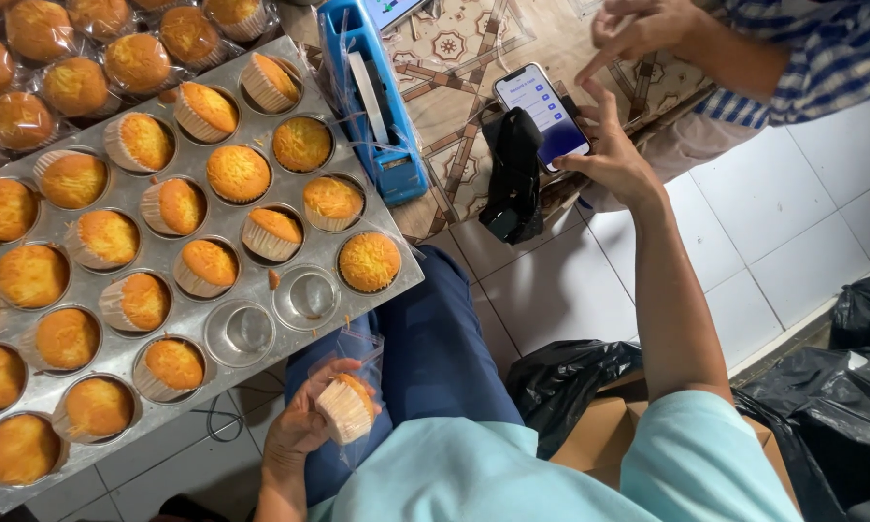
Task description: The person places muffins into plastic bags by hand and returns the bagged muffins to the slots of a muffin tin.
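- Left hand [299, 425], at 6 o'clock over the lap: fingers curled closed around a cake [346, 406] in a pleated paper case.
- Cake: sits low in a clear bag [357, 346]. The bag's open mouth stands up toward 12 o'clock, just short of the tray edge.
- Step in hand, as judged: bagging one cake. It is inside the bag, and the mouth is unsealed.
- Carton [599, 435] and black sacks [560, 377], at 4 o'clock on the tiled floor beside the knee.
- Tray [377, 290], at 9 to 11 o'clock: metal, with many cups, most holding golden cakes. Two empty cups [249, 331] lie at its near edge, nearest the left hand.
- Sealer [377, 106], at 12 o'clock: a blue tape unit just beside the tray's far corner, on a patterned cloth [454, 58].
- Phone [541, 114], at 1 o'clock: screen lit, propped on a black holder [514, 174].
- Right hand [613, 159], at 1 o'clock, arm stretched out: fingers spread open, thumb and fingertips touching the phone's edge, gripping nothing.
- Other person's hand [638, 29], at 1 o'clock beyond the phone: striped sleeve, one finger pointing down toward the screen.
- Bagged cakes [77, 82], at 10 o'clock beyond the tray: already wrapped and piled together.
- Next move, as judged: closing the bag calls for a second hand at its mouth and a reach to the sealer, and the right hand is taken up at the phone.
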